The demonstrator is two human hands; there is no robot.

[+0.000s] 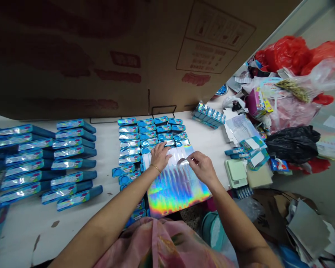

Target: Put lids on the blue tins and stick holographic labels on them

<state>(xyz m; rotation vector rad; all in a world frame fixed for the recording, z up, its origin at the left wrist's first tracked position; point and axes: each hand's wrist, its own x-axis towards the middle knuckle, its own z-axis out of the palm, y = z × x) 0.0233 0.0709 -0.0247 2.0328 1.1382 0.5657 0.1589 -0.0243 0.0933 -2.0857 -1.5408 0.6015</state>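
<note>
A shiny rainbow holographic sheet [181, 193] lies in front of me, with pale strips along its upper part. My left hand [159, 156] rests over the sheet's upper left edge, fingers spread and thumb apart, its fingertips by the nearest small blue boxes [147, 142]. My right hand [202, 165] is closed in a pinch at the sheet's upper right. From its fingertips a thin curved strip [182, 160] bends up off the sheet; it looks like a sticker. Rows of the blue boxes stand beyond and to the left of the sheet, some partly under my left arm.
A large cardboard box [162, 82] walls off the back. More blue boxes [72, 152] stand in stacked rows at the left. On the right are a pale green scale [236, 174], a black plastic bag [293, 143], red bags [290, 52] and loose papers.
</note>
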